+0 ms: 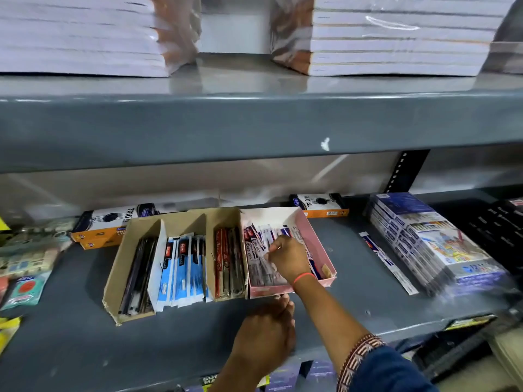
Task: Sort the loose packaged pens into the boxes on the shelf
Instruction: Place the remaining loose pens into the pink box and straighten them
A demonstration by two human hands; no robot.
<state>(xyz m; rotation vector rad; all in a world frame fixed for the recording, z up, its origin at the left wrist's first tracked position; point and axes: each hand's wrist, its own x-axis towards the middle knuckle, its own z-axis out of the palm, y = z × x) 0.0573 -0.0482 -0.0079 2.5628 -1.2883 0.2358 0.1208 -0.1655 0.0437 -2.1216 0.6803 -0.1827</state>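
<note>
A pink box (318, 241) of white and red packaged pens (259, 250) stands on the grey shelf (70, 340). My right hand (288, 257) is inside it, fingers pinched on the pen packets there. My left hand (266, 332) rests on the shelf with its fingertips against the pink box's front edge. Left of it stands a brown cardboard box (124, 264) with dividers, holding black pens (138, 275), blue-and-white packets (184, 267) and red packets (227, 261). One loose white packaged pen (387, 263) lies on the shelf to the right.
Orange and black boxes (104, 227) stand behind the cardboard box. A wrapped stack of colour-pencil packs (430, 244) sits at the right. Small packets (25, 287) lie at the left edge. Stacks of notebooks (396, 38) fill the upper shelf.
</note>
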